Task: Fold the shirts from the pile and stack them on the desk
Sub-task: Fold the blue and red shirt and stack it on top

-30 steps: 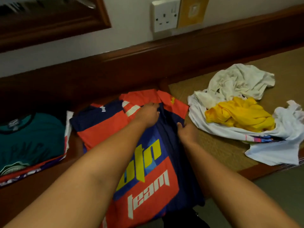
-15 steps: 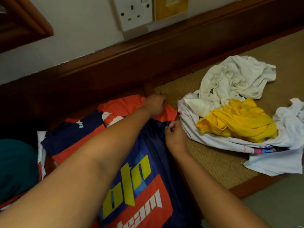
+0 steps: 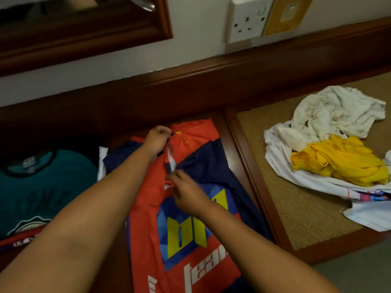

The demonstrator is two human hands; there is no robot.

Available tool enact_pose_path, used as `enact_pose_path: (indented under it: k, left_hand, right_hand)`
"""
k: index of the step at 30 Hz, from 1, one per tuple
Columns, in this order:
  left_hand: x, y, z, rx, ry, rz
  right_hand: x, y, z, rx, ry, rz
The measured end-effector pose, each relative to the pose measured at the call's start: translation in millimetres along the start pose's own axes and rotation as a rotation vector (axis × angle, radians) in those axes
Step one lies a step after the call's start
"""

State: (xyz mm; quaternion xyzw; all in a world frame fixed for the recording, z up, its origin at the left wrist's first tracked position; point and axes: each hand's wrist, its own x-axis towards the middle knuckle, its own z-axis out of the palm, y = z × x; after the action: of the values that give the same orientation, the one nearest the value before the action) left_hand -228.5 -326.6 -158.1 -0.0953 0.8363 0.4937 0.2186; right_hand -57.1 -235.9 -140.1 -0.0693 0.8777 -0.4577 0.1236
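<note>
- The left hand [image 3: 158, 138] reaches to the far end of the red and navy jersey [image 3: 190, 208], fingers curled and pinching the cloth near the collar.
- The right hand [image 3: 186, 191] sits nearer, over the middle of the jersey, fingertips pinching the folded edge where a sleeve has been turned in.
- The jersey lies lengthwise on the dark wooden tabletop [image 3: 237, 149] — one side looks folded inward, the rest is still long and flat, so I judge this shirt to be partway folded.
- To the left, a teal shirt [image 3: 42, 187] lies flat on top of other folded cloth — that seems to be the finished stack, with at least two shirts in it.
- To the right, on a woven mat [image 3: 285, 197], sits the pile [image 3: 330, 149] still to do: a crumpled cream shirt, a yellow shirt [image 3: 338, 159] and white ones under them.
- Several shirts remain, so the task looks roughly midway.
</note>
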Motion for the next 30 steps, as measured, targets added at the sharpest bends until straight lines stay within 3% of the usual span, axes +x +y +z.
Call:
enact_pose_path:
  k: [2, 5, 9, 13, 18, 24, 27, 30]
  left_hand:
    - [-8.5, -31.8, -4.6, -0.030, 0.012, -0.105]
    - [-20.2, -58.8, 1.4, 0.041, 0.037, -0.085]
    - [-26.8, -60.4, 13.2, 0.073, 0.064, -0.119]
    - [-25.4, -50.8, 21.3, 0.161, 0.124, -0.149]
    - [-22.4, -44.3, 10.8, 0.053, 0.325, -0.191]
    - [-29.5, -54.6, -6.5, -0.003, 0.416, -0.267]
    - [-34.3, -67.8, 0.4, -0.163, 0.407, -0.273]
    - [-49.2, -68.7, 13.1, -0.108, 0.278, -0.200]
  right_hand:
    - [-13.2, 7.5, 13.7, 0.004, -0.005, 0.046]
    - [-39.7, 29.6, 15.6, -0.007, 0.081, 0.177]
    - [-59.6, 62.3, 1.9, -0.119, 0.220, 0.357]
    - [-67.9, 79.9, -11.7, -0.329, 0.252, 0.438]
    - [-82.7, 94.3, -15.8, -0.501, 0.304, 0.459]
    - [-107.7, 102.4, -22.3, -0.585, 0.259, 0.468]
    - [-115.7, 110.2, -22.5, -0.610, 0.283, 0.429]
    - [-119.0, 113.8, -20.4, -0.596, 0.289, 0.339]
